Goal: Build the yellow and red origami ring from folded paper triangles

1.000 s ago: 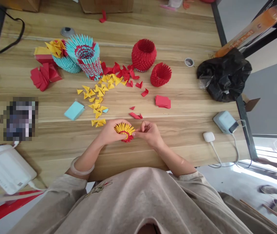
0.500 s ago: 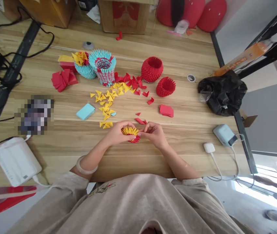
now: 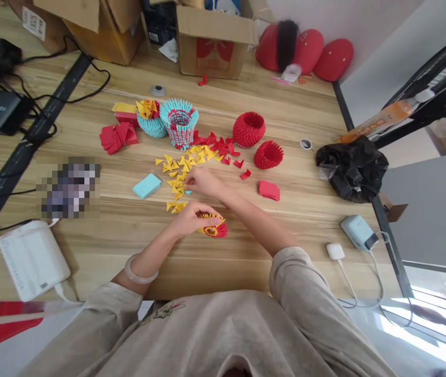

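Your left hand (image 3: pixel 189 218) pinches red-yellow folded-paper ring (image 3: pixel 220 230); over-squeezing could loosen it. Right hand (image 3: pixel 206 184) at yellow paper triangles (image 3: pixel 177 184): grip unclear.

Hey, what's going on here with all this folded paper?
A person is working on a small red-and-yellow paper ring, held in the left hand. The right hand reaches across to the scattered yellow pieces; I can't tell whether it has one. Beyond them on the table lie loose red pieces, with two red pots and a blue-and-red vase standing nearby.
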The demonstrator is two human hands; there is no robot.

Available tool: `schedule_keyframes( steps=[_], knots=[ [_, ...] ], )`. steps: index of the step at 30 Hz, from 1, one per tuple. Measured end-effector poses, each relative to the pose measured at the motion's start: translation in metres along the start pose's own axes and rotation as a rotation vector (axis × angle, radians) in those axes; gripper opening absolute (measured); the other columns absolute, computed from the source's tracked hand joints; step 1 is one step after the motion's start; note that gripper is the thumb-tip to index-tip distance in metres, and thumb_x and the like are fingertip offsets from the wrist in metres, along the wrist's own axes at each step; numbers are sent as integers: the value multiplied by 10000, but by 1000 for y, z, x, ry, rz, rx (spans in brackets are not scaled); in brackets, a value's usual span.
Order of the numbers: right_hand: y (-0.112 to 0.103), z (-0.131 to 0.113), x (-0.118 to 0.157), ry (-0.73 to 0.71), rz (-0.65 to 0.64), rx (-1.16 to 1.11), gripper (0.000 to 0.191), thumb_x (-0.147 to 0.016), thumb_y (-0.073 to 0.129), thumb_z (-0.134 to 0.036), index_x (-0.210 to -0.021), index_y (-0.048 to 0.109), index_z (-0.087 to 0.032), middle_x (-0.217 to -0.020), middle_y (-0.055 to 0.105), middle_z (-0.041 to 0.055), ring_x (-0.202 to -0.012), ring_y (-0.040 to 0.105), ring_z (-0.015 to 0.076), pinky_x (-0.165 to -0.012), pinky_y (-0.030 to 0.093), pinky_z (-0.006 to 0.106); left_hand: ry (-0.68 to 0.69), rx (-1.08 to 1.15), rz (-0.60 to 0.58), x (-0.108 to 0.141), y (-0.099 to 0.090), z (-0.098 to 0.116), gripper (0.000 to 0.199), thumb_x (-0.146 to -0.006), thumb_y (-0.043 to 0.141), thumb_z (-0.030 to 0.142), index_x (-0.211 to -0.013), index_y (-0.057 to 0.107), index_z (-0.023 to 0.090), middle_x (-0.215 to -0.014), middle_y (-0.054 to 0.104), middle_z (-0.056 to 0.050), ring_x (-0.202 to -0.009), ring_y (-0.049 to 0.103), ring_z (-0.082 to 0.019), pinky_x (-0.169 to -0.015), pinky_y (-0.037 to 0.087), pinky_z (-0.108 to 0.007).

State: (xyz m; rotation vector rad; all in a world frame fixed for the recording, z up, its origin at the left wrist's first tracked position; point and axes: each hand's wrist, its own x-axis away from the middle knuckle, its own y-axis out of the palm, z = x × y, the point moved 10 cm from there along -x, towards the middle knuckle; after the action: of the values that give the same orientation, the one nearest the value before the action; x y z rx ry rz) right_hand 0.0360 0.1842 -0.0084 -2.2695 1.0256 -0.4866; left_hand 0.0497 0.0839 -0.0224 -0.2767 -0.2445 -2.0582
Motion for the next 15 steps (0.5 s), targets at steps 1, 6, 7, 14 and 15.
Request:
schedule_keyframes(
  steps=[1, 6, 7, 14, 15],
  knots=[
    [4, 0, -4, 13, -14, 52, 160, -667, 578, -32, -636, 686, -145, -664, 683, 1, -595, 505, 95, -589, 360, 226, 0, 12, 17, 0, -2, -1, 344, -596, 771, 408, -780, 736, 119, -742, 723, -87, -652, 642, -173, -602, 520, -276],
    [13, 0, -10, -17, -23, 164, 256, -667, 522, 8, -788, 685, -149, -793, 700, 35, -622, 504, 94, -601, 365, 228, -50, 146, 103, -1, -11, -9, 340, -528, 814, 390, -720, 730, 123, -667, 705, -64, -589, 606, -142, -564, 494, -259],
    [13, 0, -10, -22, -14, 167, 267, -676, 510, 1, -820, 681, -143, -807, 696, 31, -631, 505, 89, -602, 363, 221, -61, 167, 116, -1, -12, -10, 333, -511, 823, 382, -698, 724, 124, -650, 699, -56, -581, 598, -134, -561, 487, -253],
    [-19, 13, 8, 52, 116, 0, 346, -664, 469, -2, -908, 694, -103, -664, 634, -17, -608, 515, 79, -611, 385, 208, -105, 185, 143, 1, -10, -6, 377, -543, 783, 473, -568, 644, 124, -536, 621, -6, -496, 521, -87, -484, 414, -213],
    [-30, 17, 17, 50, 176, -72, 315, -668, 493, -16, -889, 698, -106, -672, 639, -5, -619, 533, 88, -629, 407, 219, -99, 185, 136, 1, -9, -5, 373, -561, 772, 478, -601, 660, 125, -562, 638, -12, -515, 537, -93, -501, 425, -216]
  ],
)
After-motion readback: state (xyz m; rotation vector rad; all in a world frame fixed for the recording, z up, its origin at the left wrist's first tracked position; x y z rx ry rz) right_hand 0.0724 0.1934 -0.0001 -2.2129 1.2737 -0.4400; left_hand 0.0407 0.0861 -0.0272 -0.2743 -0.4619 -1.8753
